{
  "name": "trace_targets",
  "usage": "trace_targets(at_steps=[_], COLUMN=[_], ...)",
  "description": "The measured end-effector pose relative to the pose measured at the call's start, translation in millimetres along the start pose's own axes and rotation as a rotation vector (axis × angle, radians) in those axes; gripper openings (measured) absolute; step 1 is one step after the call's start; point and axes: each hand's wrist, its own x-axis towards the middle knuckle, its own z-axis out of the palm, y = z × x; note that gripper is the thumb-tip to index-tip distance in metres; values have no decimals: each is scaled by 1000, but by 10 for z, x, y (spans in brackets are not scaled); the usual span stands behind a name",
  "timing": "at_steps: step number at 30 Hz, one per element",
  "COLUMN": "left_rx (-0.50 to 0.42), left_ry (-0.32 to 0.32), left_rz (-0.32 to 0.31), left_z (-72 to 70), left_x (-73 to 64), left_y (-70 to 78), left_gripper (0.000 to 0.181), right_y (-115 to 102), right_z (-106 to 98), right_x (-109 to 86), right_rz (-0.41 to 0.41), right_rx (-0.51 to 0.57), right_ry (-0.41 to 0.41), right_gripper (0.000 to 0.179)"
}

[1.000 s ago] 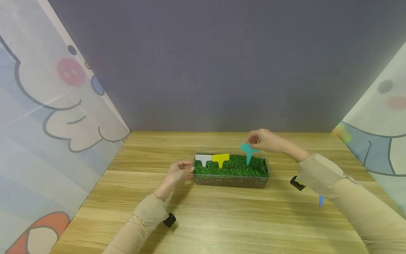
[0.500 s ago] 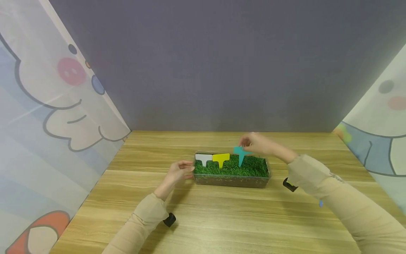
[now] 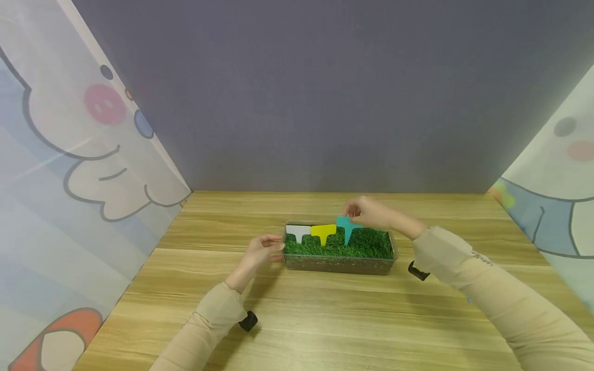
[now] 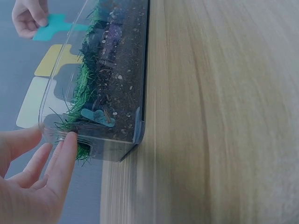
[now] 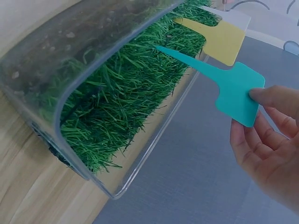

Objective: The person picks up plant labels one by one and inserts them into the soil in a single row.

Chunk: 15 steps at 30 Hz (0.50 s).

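My right hand [image 3: 369, 212] pinches the wide head of a turquoise T-shaped plant label [image 5: 240, 93] between thumb and fingers. The label's pointed stem slants down, its tip at the green grass [image 5: 121, 102] in a clear plastic planter box [image 3: 341, 265]. Just left of it a yellow plant label [image 3: 323, 231] stands in the grass, and a white plant label [image 3: 298, 231] stands at the left end. At that same end, my left hand [image 4: 39, 175] touches the box's wall and corner with fairly straight fingers. Dark soil [image 4: 122, 60] shows through the clear side.
The box stands on a wooden table [image 3: 325, 319], in front of a grey wall [image 3: 297, 103]. A small blue piece [image 3: 469, 300] peeks out by the right sleeve, mostly hidden. Cartoon-printed curtains [image 3: 55, 206] hang at both sides.
My right hand has moved left and slightly down with the turquoise label, bringing it close to the yellow one. The left hand has stayed at the box's end.
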Motion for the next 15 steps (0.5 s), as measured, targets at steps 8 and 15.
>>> trace_targets(at_steps=[8,15], left_rx=[-1,-13], left_ry=[6,-7], left_rz=[-16,-3], left_z=[-4,-2], left_x=[-11,-58], left_y=[2,56], left_gripper=[28,30], right_y=[10,36], right_z=[56,107], right_x=[25,31], right_rz=[-8,-3], right_rx=[-60,-71], right_ry=[-10,-23], right_gripper=[12,11])
